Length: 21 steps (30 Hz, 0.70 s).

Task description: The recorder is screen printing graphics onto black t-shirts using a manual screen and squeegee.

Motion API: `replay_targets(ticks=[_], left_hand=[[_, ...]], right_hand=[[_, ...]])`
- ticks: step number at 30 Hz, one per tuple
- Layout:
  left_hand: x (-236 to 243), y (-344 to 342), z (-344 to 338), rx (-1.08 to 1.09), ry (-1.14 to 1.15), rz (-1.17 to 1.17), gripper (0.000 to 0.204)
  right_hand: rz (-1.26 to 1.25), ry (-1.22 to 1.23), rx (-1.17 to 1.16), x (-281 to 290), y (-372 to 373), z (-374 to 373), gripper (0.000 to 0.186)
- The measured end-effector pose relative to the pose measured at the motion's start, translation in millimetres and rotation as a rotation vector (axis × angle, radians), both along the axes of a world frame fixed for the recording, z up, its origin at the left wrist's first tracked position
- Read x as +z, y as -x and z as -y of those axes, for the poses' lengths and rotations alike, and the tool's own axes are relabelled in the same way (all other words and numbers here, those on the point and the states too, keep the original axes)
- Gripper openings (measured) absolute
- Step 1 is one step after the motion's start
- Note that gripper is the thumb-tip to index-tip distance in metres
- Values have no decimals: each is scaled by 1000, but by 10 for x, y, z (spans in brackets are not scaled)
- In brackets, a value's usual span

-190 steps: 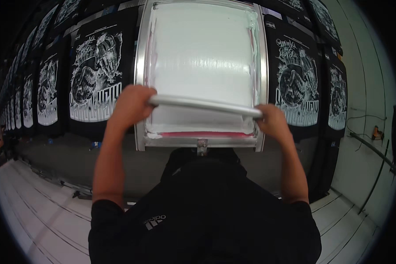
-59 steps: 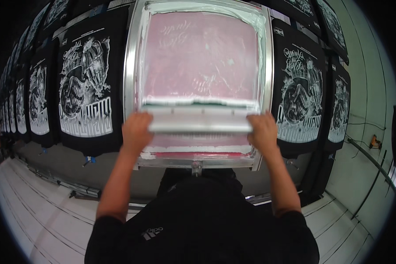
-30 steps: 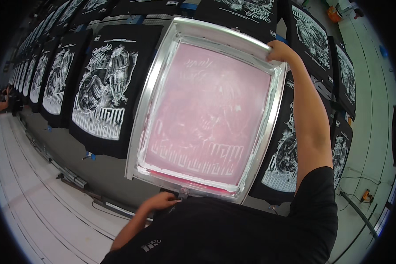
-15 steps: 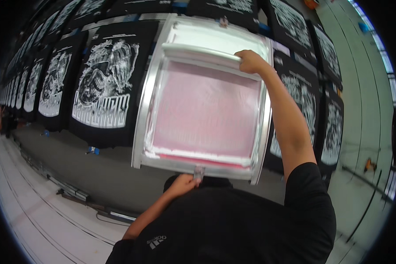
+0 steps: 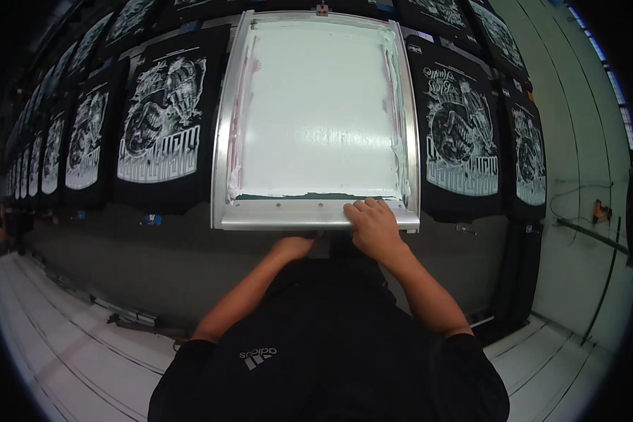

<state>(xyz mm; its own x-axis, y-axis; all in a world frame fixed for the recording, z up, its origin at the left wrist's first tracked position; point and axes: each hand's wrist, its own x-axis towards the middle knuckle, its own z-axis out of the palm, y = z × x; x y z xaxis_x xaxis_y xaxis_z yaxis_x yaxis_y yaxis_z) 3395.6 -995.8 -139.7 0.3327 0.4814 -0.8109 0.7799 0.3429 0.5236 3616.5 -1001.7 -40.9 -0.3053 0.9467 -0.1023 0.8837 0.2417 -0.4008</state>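
Note:
A screen-printing frame (image 5: pixel 223 151) of silver metal lies in front of me, its mesh coated with wet white ink (image 5: pixel 313 105). Along the near end of the mesh rests a squeegee (image 5: pixel 292 214) with a metal holder, lying across the frame's width. My right hand (image 5: pixel 376 226) is closed over the squeegee's right part, fingers curled across its top. At the middle of the frame's near edge is my left hand (image 5: pixel 290 247), closed where a small metal tab showed earlier; its fingertips are partly hidden under the edge.
Black shirts with white prints lie on both sides, one left (image 5: pixel 163 119) and one right (image 5: pixel 461 126), with more rows beyond. A dark grey table side (image 5: pixel 162 271) runs along the front. An orange tool (image 5: pixel 600 212) stands far right.
My right hand has drawn the squeegee from the far end of the mesh to the near end. The mesh has turned from pinkish to white. My left hand has stayed at the near edge.

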Motion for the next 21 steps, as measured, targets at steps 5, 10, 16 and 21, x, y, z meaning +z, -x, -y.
replay_targets(ticks=[5,10,16,21], left_hand=[[123,40,0,-10,-66,-46,56],[586,439,-12,62,-330,-50,57],[673,1307,-818,916,-852,-202,35],[-207,1591,-1201,838,-734,41,47]], right_hand=[[-6,-51,-13,111,-141,-142,36],[49,50,-141,200,-1010,-286,30],[-729,259,-442,-504,-1458,-324,35],[-1095,296,-611,-738,-1438,-459,32]])
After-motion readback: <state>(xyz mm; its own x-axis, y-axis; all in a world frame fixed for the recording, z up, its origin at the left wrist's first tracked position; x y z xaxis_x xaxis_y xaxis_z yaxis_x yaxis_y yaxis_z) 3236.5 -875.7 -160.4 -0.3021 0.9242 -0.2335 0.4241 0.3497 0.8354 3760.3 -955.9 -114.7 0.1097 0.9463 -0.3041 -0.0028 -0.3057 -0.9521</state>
